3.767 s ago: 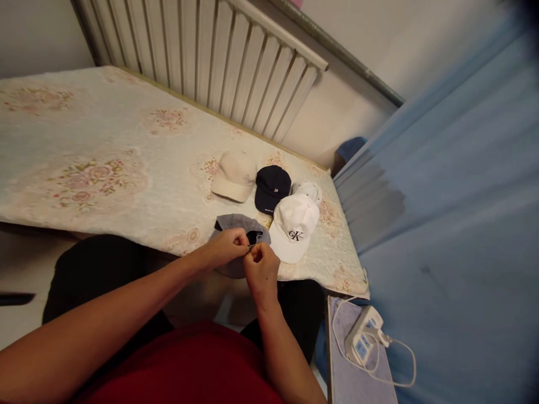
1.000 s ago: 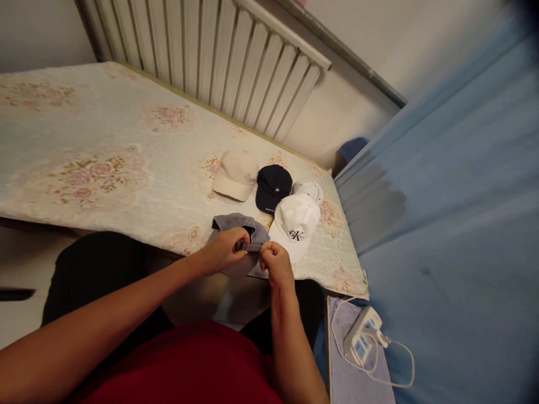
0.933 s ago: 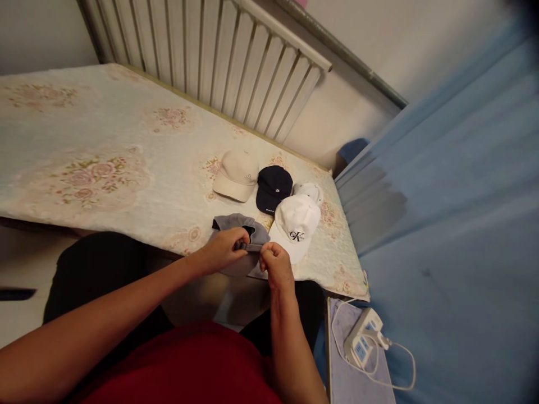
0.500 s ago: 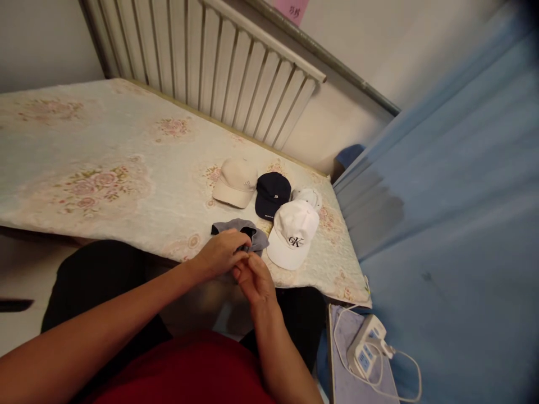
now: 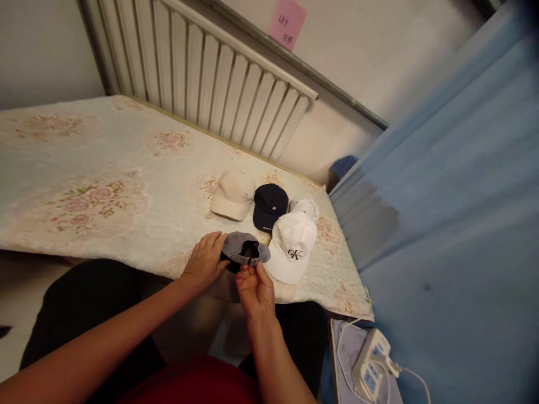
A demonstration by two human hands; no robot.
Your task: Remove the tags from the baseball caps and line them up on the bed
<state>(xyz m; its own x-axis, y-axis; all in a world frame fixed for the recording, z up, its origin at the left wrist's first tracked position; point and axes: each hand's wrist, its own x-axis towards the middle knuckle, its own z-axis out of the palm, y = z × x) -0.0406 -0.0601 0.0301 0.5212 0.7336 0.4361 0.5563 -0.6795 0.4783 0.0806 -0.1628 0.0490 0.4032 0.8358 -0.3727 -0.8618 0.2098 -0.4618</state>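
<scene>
A grey baseball cap (image 5: 236,245) is held between my two hands at the bed's front edge, its back opening and strap facing me. My left hand (image 5: 205,261) grips the cap's left side, thumb underneath and fingers on the outside. Fingertips of my right hand (image 5: 256,286) pinch the strap at the lower right of the opening. Just right of the cap lies a white cap (image 5: 296,235) with black letters. Behind are a navy cap (image 5: 269,203), a beige cap (image 5: 236,191) and another white cap (image 5: 306,207), partly hidden.
The caps lie on a bed with a floral cover (image 5: 126,146). A radiator (image 5: 227,84) stands along the wall behind it. Blue curtain (image 5: 442,224) hangs at the right. A power strip (image 5: 371,362) with white cables rests on a small table at the lower right.
My left hand has moved left from the strap to the grey cap's side. The cap has turned so its back opening shows more fully. The view has tilted up slightly.
</scene>
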